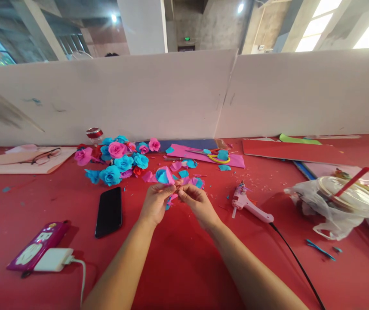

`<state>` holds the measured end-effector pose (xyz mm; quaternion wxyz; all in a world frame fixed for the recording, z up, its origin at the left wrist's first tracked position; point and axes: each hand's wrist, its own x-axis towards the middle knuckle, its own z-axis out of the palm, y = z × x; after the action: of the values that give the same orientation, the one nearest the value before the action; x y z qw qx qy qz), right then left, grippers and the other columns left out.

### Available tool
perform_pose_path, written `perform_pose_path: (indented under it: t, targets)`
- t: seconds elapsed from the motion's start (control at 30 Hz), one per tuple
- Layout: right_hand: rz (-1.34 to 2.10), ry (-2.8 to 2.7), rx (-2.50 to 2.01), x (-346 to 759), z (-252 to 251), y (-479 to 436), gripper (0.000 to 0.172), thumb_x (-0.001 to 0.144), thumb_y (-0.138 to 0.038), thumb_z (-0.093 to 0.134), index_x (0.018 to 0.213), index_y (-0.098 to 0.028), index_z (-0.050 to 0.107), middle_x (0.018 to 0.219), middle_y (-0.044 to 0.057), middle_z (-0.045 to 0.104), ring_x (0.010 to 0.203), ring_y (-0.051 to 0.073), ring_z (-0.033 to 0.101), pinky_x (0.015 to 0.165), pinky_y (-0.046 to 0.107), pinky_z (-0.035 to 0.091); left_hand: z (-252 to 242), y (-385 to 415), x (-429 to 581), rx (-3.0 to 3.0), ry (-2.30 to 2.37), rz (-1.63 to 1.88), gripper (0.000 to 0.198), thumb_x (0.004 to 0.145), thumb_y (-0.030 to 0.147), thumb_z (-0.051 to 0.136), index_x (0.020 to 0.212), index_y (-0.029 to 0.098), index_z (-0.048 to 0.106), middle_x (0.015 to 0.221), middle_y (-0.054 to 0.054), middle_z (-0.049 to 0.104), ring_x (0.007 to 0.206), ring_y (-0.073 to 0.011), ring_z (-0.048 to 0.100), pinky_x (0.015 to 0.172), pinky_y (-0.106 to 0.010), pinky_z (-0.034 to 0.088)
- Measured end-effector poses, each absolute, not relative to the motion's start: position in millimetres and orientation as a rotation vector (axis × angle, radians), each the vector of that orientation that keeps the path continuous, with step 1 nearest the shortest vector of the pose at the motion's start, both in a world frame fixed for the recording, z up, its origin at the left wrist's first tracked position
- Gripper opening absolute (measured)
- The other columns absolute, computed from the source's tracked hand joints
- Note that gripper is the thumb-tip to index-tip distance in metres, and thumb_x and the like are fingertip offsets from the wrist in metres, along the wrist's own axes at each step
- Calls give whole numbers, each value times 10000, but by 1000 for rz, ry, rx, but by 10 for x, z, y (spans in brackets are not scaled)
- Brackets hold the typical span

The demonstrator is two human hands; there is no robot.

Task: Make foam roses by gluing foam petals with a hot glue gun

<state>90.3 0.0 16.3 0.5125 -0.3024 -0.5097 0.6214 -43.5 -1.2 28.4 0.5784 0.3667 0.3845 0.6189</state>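
A heap of finished paper roses (116,160) lies left of centre on the red surface (184,258); one more is unfinished. At centre, the left hand (155,202) and right hand (197,201) meet, forearms angled inward, each grip pinched on the pink-and-blue paper flower (165,175).

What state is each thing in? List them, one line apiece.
left hand: pinching the paper piece
right hand: pinching the same piece
glue gun: lying down, corded
black phone: face up, screen dark
scissors: lying on pink paper
lidded cup: straw in
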Motion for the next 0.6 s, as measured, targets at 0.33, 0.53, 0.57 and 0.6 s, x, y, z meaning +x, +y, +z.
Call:
perform_pose_path:
  t: [0.33,0.53,0.57,0.6]
  targets:
    - [1605,-1159,-728,872,150,-14,315,760,-444,679,639,-180,557,594,-45,452,564,91,382,572,242,323,301,-31,-391,771,934,1386,219,535,270,851,707,168,762,765,-78,749,829,-215,690,860,-356,494]
    - [1326,-948,-1084,905,15,90,278,720,-442,671,817,-185,629,732,-11,578,630,111,475,602,248,378,295,72,-483,592,963,1608,255,487,276,871,661,179,712,707,-13,709,667,-128,652,776,-323,517]
    - [1259,-908,-1113,927,-10,115,261,697,-409,685,816,-187,616,748,-11,580,643,113,483,608,247,385,297,98,-521,570,992,1672,274,480,278,872,670,174,705,705,-7,700,646,-112,639,761,-312,515]
    - [1204,-884,-1122,949,-30,135,248,670,-368,698,813,-190,602,764,-9,583,655,115,491,616,248,393,297,124,-565,554,1029,1736,292,476,282,871,684,169,700,706,-5,691,634,-101,627,746,-301,511]
